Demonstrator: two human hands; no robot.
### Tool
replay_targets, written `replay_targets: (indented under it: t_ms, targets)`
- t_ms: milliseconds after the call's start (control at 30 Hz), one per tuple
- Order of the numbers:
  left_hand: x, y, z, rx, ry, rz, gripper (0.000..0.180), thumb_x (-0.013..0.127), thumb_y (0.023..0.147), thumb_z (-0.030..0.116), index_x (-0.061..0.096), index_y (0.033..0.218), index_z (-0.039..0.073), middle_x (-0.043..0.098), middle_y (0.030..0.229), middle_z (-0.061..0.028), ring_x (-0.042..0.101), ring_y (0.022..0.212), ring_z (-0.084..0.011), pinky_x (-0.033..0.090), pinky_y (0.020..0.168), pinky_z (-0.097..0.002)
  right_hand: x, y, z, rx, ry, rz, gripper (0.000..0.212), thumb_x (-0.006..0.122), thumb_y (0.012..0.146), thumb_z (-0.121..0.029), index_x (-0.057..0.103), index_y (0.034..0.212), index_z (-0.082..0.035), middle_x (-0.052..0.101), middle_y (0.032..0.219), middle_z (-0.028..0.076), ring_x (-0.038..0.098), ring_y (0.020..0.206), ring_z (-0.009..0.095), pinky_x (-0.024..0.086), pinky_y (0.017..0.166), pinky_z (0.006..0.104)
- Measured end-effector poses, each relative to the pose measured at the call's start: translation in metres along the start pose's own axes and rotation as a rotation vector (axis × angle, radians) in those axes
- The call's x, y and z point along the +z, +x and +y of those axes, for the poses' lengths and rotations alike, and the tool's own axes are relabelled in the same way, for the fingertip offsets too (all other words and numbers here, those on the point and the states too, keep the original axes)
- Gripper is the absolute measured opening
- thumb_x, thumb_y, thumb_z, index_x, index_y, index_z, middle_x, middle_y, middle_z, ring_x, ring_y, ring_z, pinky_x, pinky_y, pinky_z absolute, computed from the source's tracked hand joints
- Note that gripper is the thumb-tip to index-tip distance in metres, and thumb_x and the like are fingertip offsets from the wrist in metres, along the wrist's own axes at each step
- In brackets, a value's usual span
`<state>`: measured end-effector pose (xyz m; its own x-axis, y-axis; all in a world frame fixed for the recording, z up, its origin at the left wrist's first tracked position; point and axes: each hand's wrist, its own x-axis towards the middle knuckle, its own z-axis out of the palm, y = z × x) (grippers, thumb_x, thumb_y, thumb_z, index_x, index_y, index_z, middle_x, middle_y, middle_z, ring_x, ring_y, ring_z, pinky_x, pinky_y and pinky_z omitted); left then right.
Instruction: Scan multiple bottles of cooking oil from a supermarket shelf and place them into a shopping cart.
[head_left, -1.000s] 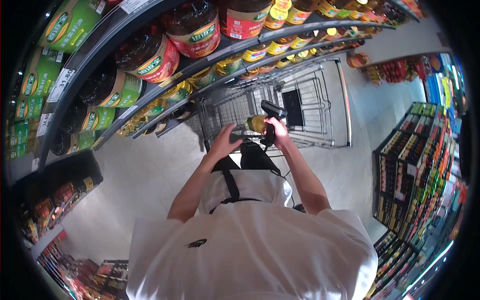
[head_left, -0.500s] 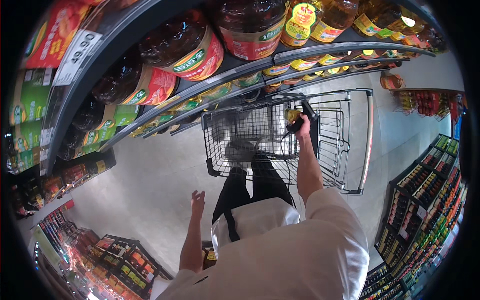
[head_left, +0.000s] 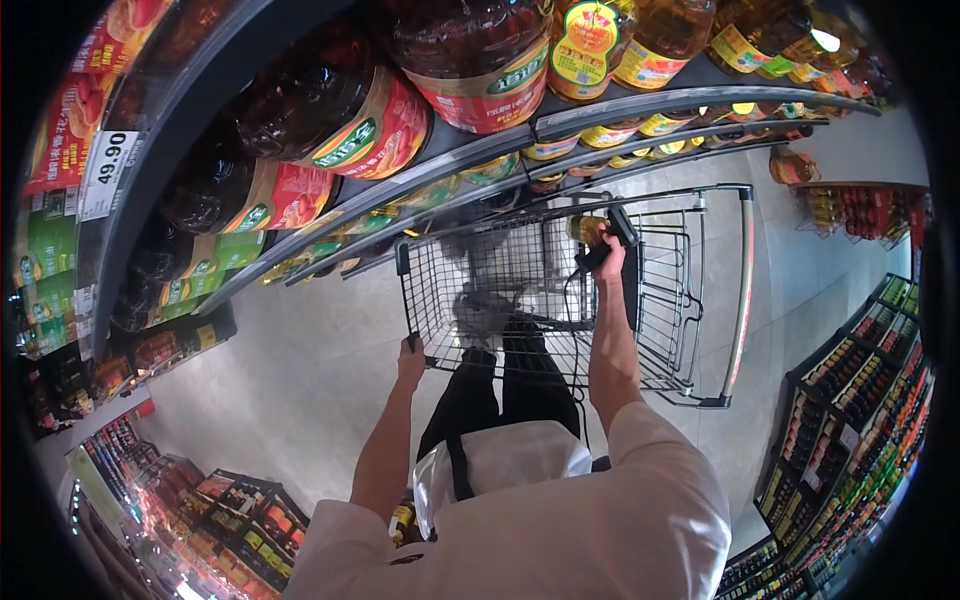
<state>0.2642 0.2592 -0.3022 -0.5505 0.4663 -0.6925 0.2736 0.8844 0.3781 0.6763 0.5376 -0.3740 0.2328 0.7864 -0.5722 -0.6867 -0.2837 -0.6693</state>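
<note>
My left hand [head_left: 410, 362] has its fingers closed on the near left corner of a wire shopping cart [head_left: 425, 300]. Over the cart basket, my right hand [head_left: 607, 258] grips a black device [head_left: 621, 227] with a thin cable hanging from it. Right beside the device shows a small container of yellow liquid [head_left: 586, 230]. Whether my right hand holds that container too, I cannot tell. My legs in black trousers [head_left: 470, 395] stand against the cart's near side.
A shelf [head_left: 440, 155] curves along the far side, carrying large dark oil bottles [head_left: 480, 60] and lighter yellow ones [head_left: 660, 40]. Racks of bottles [head_left: 840, 390] stand at the right, and a display of packed goods [head_left: 240, 520] at the lower left. Grey floor [head_left: 270, 370] spreads left of the cart.
My left hand, open in the air beside me before, has moved up and right and taken hold of the cart's corner. My right hand keeps its grip on the device, shifting slightly.
</note>
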Motion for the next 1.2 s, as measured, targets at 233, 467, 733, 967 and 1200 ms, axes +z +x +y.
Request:
replay_targets:
  t_ms: [233, 467, 733, 967, 1200]
  targets:
    - [0.008, 0.007, -0.018, 0.011, 0.061, -0.126, 0.054, 0.045, 0.099, 0.045, 0.053, 0.128, -0.001, 0.062, 0.116, -0.0248, 0.061, 0.106, -0.0375, 0.047, 0.090, -0.0437, 0.012, -0.008, 0.017, -0.081, -0.112, 0.143, 0.031, 0.061, 0.083, -0.019, 0.067, 0.112, -0.009, 0.064, 0.107, 0.004, 0.061, 0.100, 0.019, 0.049, 0.085, 0.0334]
    - [-0.016, -0.023, -0.025, 0.182, 0.063, -0.063, 0.063, 0.052, 0.096, 0.047, 0.049, 0.136, -0.001, 0.058, 0.128, -0.0264, 0.058, 0.119, -0.0374, 0.045, 0.101, -0.0403, 0.009, -0.045, -0.001, 0.106, 0.107, 0.175, 0.036, 0.058, 0.087, -0.027, 0.062, 0.117, -0.007, 0.065, 0.111, 0.007, 0.064, 0.093, 0.023, 0.052, 0.081, 0.0359]
    - [-0.388, -0.136, 0.140, 1.020, -0.756, 0.734, 0.029, 0.060, 0.098, 0.016, 0.054, 0.122, 0.000, 0.061, 0.105, -0.0042, 0.058, 0.095, -0.0126, 0.048, 0.086, -0.0285, 0.016, -0.196, -0.041, -0.047, 0.087, -0.034, 0.017, 0.056, 0.094, -0.023, 0.057, 0.106, -0.011, 0.056, 0.078, 0.000, 0.050, 0.064, 0.011, 0.045, 0.056, 0.0241]
    - [-0.617, -0.207, 0.263, 1.455, -0.560, 1.088, 0.072, 0.077, 0.084, 0.025, 0.039, 0.139, -0.001, 0.052, 0.134, -0.0215, 0.056, 0.121, -0.0273, 0.044, 0.103, -0.0376, 0.065, -0.317, -0.033, -0.136, 0.071, -0.040, 0.026, 0.056, 0.092, -0.023, 0.057, 0.116, -0.014, 0.055, 0.070, -0.003, 0.050, 0.059, 0.011, 0.045, 0.055, 0.0254]
    - [-0.731, -0.225, 0.359, 0.910, -0.044, 0.816, 0.063, 0.074, 0.079, 0.045, 0.061, 0.115, -0.006, 0.059, 0.117, -0.0356, 0.064, 0.106, -0.0318, 0.049, 0.088, -0.0443, 0.093, -0.421, -0.018, -0.242, 0.088, 0.026, 0.037, 0.058, 0.092, -0.024, 0.055, 0.126, -0.011, 0.054, 0.073, -0.002, 0.051, 0.063, 0.011, 0.045, 0.059, 0.0270]
